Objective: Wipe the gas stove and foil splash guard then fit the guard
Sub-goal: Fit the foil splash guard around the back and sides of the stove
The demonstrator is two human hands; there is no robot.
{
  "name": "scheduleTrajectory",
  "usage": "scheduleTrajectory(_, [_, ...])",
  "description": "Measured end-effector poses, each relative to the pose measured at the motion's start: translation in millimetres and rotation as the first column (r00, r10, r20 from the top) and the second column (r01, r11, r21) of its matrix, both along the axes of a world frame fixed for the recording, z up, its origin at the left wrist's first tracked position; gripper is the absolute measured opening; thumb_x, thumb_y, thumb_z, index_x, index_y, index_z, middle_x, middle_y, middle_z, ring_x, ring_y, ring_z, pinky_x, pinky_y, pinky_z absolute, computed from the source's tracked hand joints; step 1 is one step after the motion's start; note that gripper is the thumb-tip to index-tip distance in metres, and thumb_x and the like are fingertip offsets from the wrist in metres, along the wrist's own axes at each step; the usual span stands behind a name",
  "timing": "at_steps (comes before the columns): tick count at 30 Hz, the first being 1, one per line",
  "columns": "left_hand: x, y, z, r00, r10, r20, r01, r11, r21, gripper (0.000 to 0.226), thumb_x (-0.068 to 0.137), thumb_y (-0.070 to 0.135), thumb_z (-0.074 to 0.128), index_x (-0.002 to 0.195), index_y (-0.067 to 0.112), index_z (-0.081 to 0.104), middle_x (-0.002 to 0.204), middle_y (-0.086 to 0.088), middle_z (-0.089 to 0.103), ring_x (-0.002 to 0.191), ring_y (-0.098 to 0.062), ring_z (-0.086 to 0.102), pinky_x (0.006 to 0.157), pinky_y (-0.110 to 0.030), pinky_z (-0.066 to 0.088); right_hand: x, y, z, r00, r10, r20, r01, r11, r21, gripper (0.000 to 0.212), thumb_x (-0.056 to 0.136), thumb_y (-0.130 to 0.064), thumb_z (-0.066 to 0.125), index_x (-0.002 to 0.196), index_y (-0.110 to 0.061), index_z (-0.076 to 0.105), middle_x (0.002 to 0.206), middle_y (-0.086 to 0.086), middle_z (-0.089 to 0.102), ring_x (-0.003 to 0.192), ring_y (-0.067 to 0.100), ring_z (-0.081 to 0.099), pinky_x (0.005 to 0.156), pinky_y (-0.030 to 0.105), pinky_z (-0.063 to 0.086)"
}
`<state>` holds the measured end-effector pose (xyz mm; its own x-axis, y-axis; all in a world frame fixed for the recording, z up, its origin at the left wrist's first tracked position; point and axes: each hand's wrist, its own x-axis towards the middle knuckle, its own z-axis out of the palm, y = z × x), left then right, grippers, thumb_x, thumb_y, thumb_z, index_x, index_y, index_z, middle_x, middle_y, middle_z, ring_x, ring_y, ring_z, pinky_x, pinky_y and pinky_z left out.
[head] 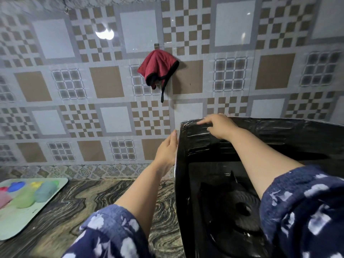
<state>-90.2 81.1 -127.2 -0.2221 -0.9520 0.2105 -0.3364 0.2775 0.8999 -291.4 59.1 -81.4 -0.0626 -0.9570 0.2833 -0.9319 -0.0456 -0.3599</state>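
A dark, shiny foil splash guard (pixel 193 179) stands upright around the gas stove (pixel 232 211) at the right, with one panel along the wall and one along the stove's left side. My left hand (pixel 167 149) lies against the outer face of the left panel near its top corner, fingers straight. My right hand (pixel 216 125) rests on the inner side of the back panel at that same corner, fingers spread and lightly bent over the top edge. A black burner grate shows inside the guard. A red cloth (pixel 158 69) hangs from a wall hook above.
The marbled dark counter (pixel 83 202) stretches to the left of the stove. A pale green tray (pixel 28 216) with several coloured cups lies at the far left. The patterned tile wall (pixel 93 90) stands close behind the guard.
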Motion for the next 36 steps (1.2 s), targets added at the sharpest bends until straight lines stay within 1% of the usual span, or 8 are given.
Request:
scheduleTrajectory(3, [11,13,-4,1.0,-0.013,0.011,0.012,0.999,0.05,0.05,0.102,0.042,0.023,0.121,0.013,0.06,0.129,-0.004,0.059,0.115,-0.022,0.053,0.092,-0.031,0.039,18,33,-4,1.0,0.019,-0.006,-0.018,0.996,0.083,0.047,0.089,-0.005,0.053,0.119,-0.039,0.063,0.141,0.002,0.052,0.106,0.018,0.057,0.101,0.039,0.045])
scheduleTrajectory(9, [38,42,-24,0.997,-0.013,-0.082,0.016,0.999,0.035,0.044,0.097,0.045,0.037,0.094,0.016,0.069,0.096,-0.004,0.071,0.085,-0.018,0.059,0.071,-0.033,0.045,53,90,-26,0.999,-0.034,0.032,0.027,0.982,0.188,0.041,0.087,-0.009,0.06,0.12,-0.033,0.065,0.124,0.003,0.063,0.115,0.021,0.056,0.095,0.034,0.047])
scheduleTrajectory(13, [58,86,-31,0.981,-0.061,-0.182,0.054,0.998,-0.043,0.053,0.099,0.05,0.018,0.113,0.032,0.065,0.114,0.009,0.066,0.106,-0.01,0.059,0.091,-0.033,0.047,73,127,-39,0.997,-0.071,0.039,0.061,0.976,0.208,0.038,0.087,-0.015,0.063,0.121,-0.031,0.064,0.117,0.002,0.065,0.11,0.02,0.058,0.096,0.032,0.046])
scheduleTrajectory(15, [66,110,-35,0.978,-0.069,-0.195,0.055,0.995,-0.079,0.053,0.101,0.046,0.014,0.12,0.028,0.06,0.118,0.014,0.057,0.111,-0.006,0.052,0.091,-0.025,0.038,83,146,-44,0.995,-0.089,0.049,0.077,0.973,0.216,0.037,0.088,-0.016,0.062,0.122,-0.029,0.064,0.119,0.004,0.065,0.113,0.021,0.057,0.096,0.028,0.043])
scheduleTrajectory(20, [81,134,-60,0.995,-0.094,-0.044,0.085,0.979,-0.185,0.034,0.101,0.035,0.032,0.126,0.021,0.048,0.118,0.007,0.056,0.113,-0.013,0.053,0.085,-0.026,0.036,105,186,-52,0.99,-0.139,0.029,0.13,0.969,0.211,0.035,0.089,-0.018,0.062,0.122,-0.029,0.064,0.125,0.002,0.064,0.116,0.019,0.057,0.095,0.025,0.042])
scheduleTrajectory(26, [99,142,-85,0.954,-0.089,0.285,0.133,0.981,-0.141,0.067,0.081,0.027,0.049,0.142,0.028,0.022,0.141,-0.001,0.045,0.124,-0.022,0.05,0.097,-0.043,0.046,118,239,-66,0.991,-0.134,0.003,0.131,0.973,0.19,0.034,0.089,-0.021,0.06,0.122,-0.029,0.064,0.127,-0.001,0.064,0.116,0.017,0.057,0.093,0.019,0.038])
scheduleTrajectory(30, [104,152,-93,0.943,-0.12,0.311,0.16,0.981,-0.106,0.067,0.081,0.023,0.051,0.14,0.033,0.023,0.14,0.0,0.046,0.124,-0.024,0.051,0.098,-0.043,0.046,110,261,-86,0.986,-0.166,0.003,0.161,0.96,0.23,0.033,0.088,-0.026,0.062,0.118,-0.037,0.065,0.128,-0.006,0.063,0.119,0.017,0.056,0.102,0.036,0.045])
scheduleTrajectory(36, [92,164,-98,0.934,-0.126,0.335,0.155,0.986,-0.062,0.074,0.086,0.019,0.053,0.149,0.02,0.015,0.152,0.0,0.035,0.136,-0.019,0.04,0.104,-0.031,0.035,102,269,-91,0.987,-0.163,0.004,0.158,0.961,0.228,0.033,0.088,-0.027,0.06,0.12,-0.036,0.064,0.132,-0.007,0.06,0.125,0.019,0.051,0.103,0.041,0.043])
